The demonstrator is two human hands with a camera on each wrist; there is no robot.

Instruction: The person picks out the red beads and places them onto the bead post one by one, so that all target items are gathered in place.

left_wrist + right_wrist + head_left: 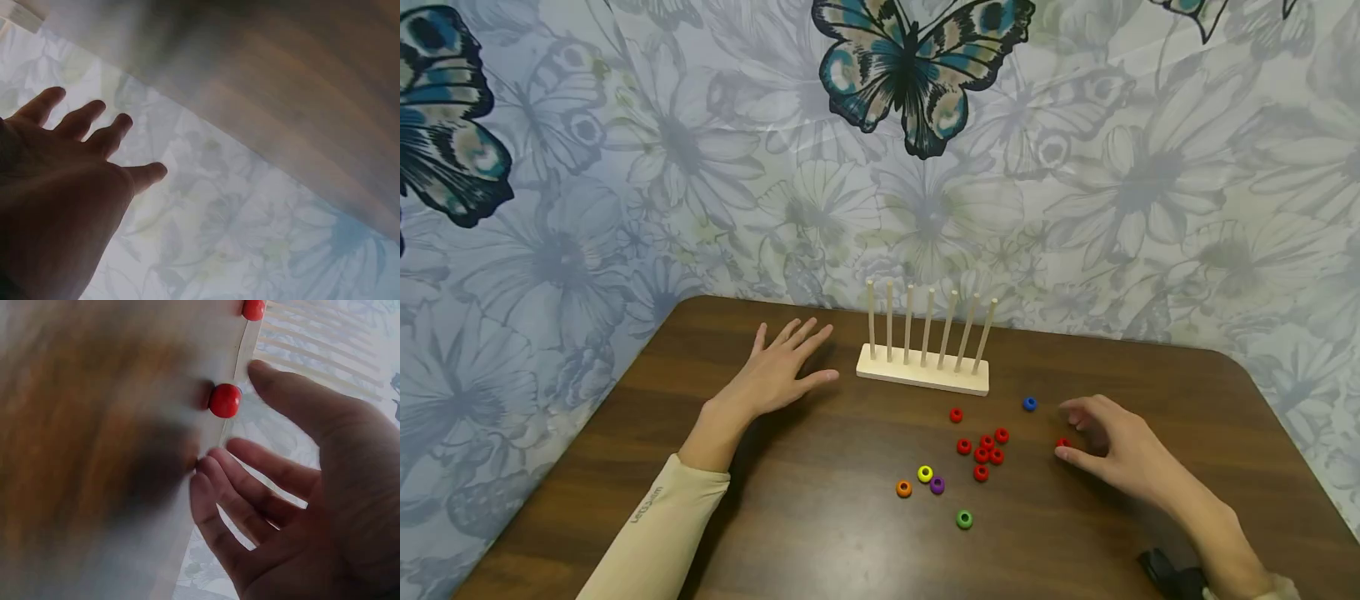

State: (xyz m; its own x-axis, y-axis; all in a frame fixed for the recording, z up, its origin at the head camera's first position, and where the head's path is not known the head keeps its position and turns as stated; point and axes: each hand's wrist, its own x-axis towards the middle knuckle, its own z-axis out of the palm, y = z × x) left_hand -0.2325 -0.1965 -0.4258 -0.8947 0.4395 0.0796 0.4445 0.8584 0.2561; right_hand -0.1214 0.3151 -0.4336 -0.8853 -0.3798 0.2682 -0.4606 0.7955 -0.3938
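My right hand (1116,450) is at the right of the table, thumb and fingers apart around a red bead (1062,443). In the right wrist view that red bead (225,400) sits in the gap between thumb and fingertips, and I see no finger pressing it. My left hand (782,367) is stretched out with its fingers spread, left of a pale wooden rack (922,377) with several upright pegs. It holds nothing. The left wrist view shows the same left hand (75,162) with fingers extended, the palm in shadow.
Several red beads (982,455) lie grouped in front of the rack. A blue bead (1029,409) lies nearer my right hand. Yellow (925,481), purple (937,490), orange (904,495) and green beads (964,526) lie closer to me. The brown table (820,533) meets a patterned wall behind.
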